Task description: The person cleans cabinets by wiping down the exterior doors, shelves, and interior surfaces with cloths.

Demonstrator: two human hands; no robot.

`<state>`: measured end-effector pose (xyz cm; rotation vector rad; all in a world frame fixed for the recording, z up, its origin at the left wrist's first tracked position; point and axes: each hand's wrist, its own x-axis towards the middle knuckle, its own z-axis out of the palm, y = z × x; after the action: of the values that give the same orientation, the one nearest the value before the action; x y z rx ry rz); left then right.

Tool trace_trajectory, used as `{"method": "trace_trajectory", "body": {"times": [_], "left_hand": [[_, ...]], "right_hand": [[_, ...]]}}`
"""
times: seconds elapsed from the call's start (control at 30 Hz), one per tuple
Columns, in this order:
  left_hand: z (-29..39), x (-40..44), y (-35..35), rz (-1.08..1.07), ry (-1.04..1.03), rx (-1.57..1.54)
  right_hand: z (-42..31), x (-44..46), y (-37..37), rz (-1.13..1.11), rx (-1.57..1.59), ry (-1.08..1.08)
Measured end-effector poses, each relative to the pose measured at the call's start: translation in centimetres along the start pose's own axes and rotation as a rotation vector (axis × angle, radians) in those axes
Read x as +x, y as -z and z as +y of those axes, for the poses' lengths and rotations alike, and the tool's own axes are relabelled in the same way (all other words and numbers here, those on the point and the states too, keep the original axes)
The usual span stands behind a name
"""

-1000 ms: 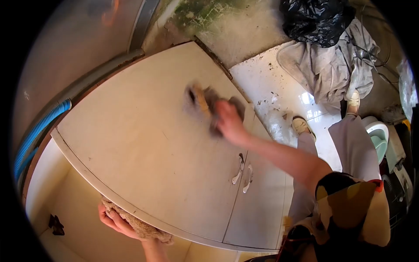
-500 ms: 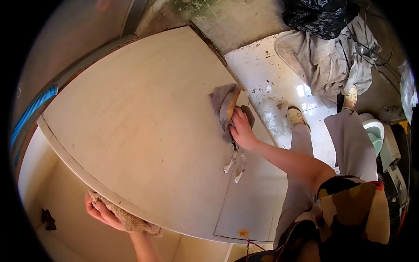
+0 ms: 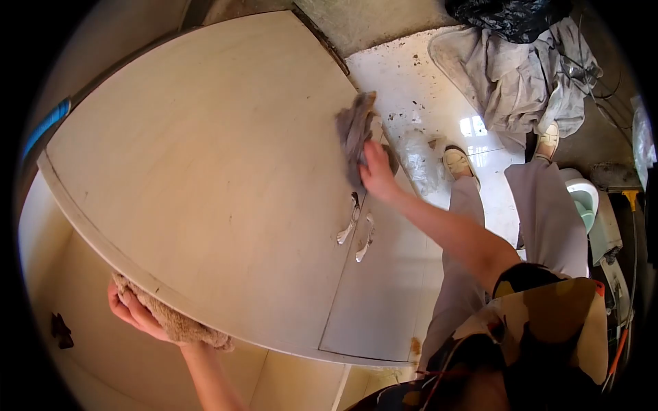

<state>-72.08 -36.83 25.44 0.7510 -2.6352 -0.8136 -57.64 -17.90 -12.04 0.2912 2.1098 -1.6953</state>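
Note:
A broad off-white cabinet door (image 3: 205,171) fills the middle of the view, with two ornate handles, one a silvery handle (image 3: 349,220) and the other a matching handle (image 3: 366,238), near the seam with the narrower door (image 3: 384,301). My right hand (image 3: 378,171) is closed on a crumpled grey cloth (image 3: 355,137), pressed to the door surface just beyond the handles. At the lower left, my left hand (image 3: 137,316) has its fingers wrapped round a brown towel (image 3: 175,322) against the door's curved edge. Part of that towel is hidden behind the edge.
A blue ribbed hose (image 3: 46,128) runs at the left. White floor tiles (image 3: 394,72) carry debris and clear plastic (image 3: 419,161) beside my shoes. Beyond lie a grey fabric sheet (image 3: 510,82) and a black plastic bag (image 3: 510,17). A white basin (image 3: 582,195) stands at the right.
The whole view has shifted, so the cabinet sits higher and further left. The grey cloth is bunched differently under my right hand. My left hand still grips the towel at the edge.

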Motion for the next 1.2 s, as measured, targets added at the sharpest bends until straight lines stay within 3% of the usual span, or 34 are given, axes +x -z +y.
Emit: {"method": "trace_trajectory", "body": {"times": [0.03,0.13,0.2,0.27,0.33,0.4,0.43,0.5,0.53,0.63,0.7,0.77,0.9,1.13,1.2], "left_hand": [[0.0,-0.1,0.0,0.021,0.002,0.02],[-0.7,0.1,0.4,-0.022,-0.087,0.073],[-0.5,-0.1,0.3,-0.046,-0.102,0.032],[-0.9,0.2,0.8,-0.024,-0.075,0.037],[-1.5,0.5,1.2,-0.04,-0.106,0.027],[-2.1,0.6,2.1,-0.164,-0.454,0.442],[-1.8,0.4,2.0,-0.175,-0.445,0.442],[-1.3,0.3,1.4,-0.179,-0.621,0.615],[-1.5,0.3,1.4,-0.177,-0.619,0.618],[-1.8,0.7,1.8,-0.075,-0.191,0.17],[-1.4,0.4,1.4,-0.036,-0.123,0.122],[-0.3,0.2,-0.1,0.049,-0.035,-0.012],[0.3,0.0,-0.7,0.059,-0.014,-0.023],[0.4,-0.1,-1.6,0.1,-0.06,-0.004],[-0.4,0.2,-1.3,0.107,-0.117,0.042]], "right_hand": [[-1.6,-1.0,0.8,-0.007,0.053,0.103],[-1.1,-1.6,0.9,-0.004,0.051,0.144],[2.3,-0.3,-0.4,0.018,-0.024,-0.081],[7.8,0.8,-1.7,-0.023,-0.205,-0.171],[7.4,0.4,-1.7,-0.034,-0.186,-0.232],[5.6,-1.9,-1.2,-0.057,-0.168,-0.306],[3.3,-3.7,-0.1,-0.069,-0.087,-0.213],[0.1,-5.8,1.8,-0.083,-0.012,-0.116],[-0.9,-6.5,2.2,-0.07,0.032,-0.096],[1.0,-5.3,1.0,-0.023,0.04,-0.109],[3.0,-4.2,0.1,0.012,-0.008,-0.142],[2.6,-3.1,0.5,-0.183,-0.176,-0.509],[-3.2,-6.6,3.4,-0.286,-0.158,-0.313],[-11.2,-6.5,8.4,-0.687,-0.27,-0.178],[-12.0,-7.7,8.2,-0.68,-0.273,-0.189]]}}
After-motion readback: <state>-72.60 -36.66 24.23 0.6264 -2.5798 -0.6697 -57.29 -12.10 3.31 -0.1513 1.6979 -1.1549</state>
